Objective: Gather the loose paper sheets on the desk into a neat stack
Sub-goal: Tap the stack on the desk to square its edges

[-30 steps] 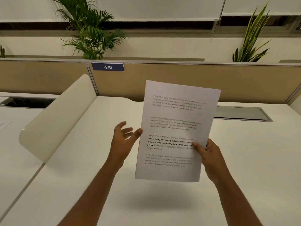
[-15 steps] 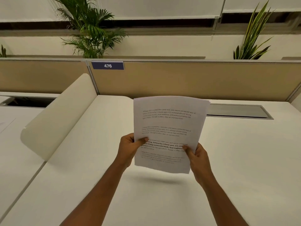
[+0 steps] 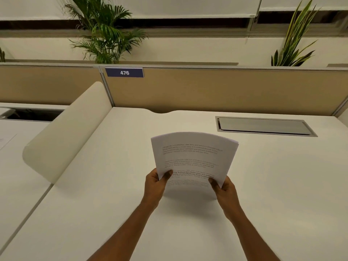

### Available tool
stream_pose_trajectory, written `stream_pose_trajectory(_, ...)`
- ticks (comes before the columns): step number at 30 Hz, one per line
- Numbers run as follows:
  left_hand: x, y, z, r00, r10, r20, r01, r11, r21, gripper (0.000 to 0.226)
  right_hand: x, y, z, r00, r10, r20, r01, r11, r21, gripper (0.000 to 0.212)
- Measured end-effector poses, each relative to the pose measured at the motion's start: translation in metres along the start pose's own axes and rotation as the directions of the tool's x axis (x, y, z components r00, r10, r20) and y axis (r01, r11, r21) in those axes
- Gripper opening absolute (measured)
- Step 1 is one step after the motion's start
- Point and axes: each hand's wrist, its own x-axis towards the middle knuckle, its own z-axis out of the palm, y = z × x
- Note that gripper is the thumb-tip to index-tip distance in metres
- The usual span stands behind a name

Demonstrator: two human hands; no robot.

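Observation:
A stack of white printed paper sheets (image 3: 194,157) stands nearly upright over the middle of the white desk (image 3: 282,185), bowed across its width, with its lower edge at or just above the desk surface. My left hand (image 3: 156,183) grips the stack's lower left edge, thumb on the front page. Opposite it, my right hand (image 3: 224,189) grips the lower right edge the same way. The top edges of the sheets look nearly flush.
A rounded cream divider (image 3: 69,132) slants along the desk's left side. A grey cable flap (image 3: 263,126) is set into the desk at the back right. A tan partition (image 3: 226,89) with a "476" label (image 3: 124,72) closes the back, plants behind it.
My left hand went from open beside the sheets to gripping their left edge. Both hands then lowered the stack toward the desk, and it now bows.

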Motion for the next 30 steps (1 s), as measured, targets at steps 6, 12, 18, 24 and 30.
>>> stream_pose_trajectory(6,0.003,-0.005,0.002,0.998,0.017,0.056,-0.017,1.000,0.002,0.017,0.002,0.006,0.002,1.000,0.018,-0.005,-0.018,0.998,-0.065,0.024)
stream_pose_trajectory(12,0.004,-0.017,0.003,0.998,-0.023,0.061,0.023,1.000,0.006,0.018,0.003,0.022,0.003,0.999,0.047,-0.015,-0.048,0.992,-0.118,0.024)
stream_pose_trajectory(18,0.003,-0.030,0.004,0.997,-0.019,0.072,0.014,0.998,0.060,0.025,0.002,0.039,0.004,0.994,0.105,0.012,-0.102,0.981,-0.167,0.025)
stream_pose_trajectory(24,0.010,-0.034,0.004,0.999,0.007,0.053,-0.013,0.994,0.112,0.018,0.004,0.038,0.005,0.986,0.165,0.040,-0.153,0.965,-0.215,0.010)
stream_pose_trajectory(30,0.020,-0.023,0.005,0.997,0.075,-0.014,-0.072,0.989,0.131,0.023,0.002,0.030,0.006,0.985,0.172,0.027,-0.166,0.973,-0.159,0.013)
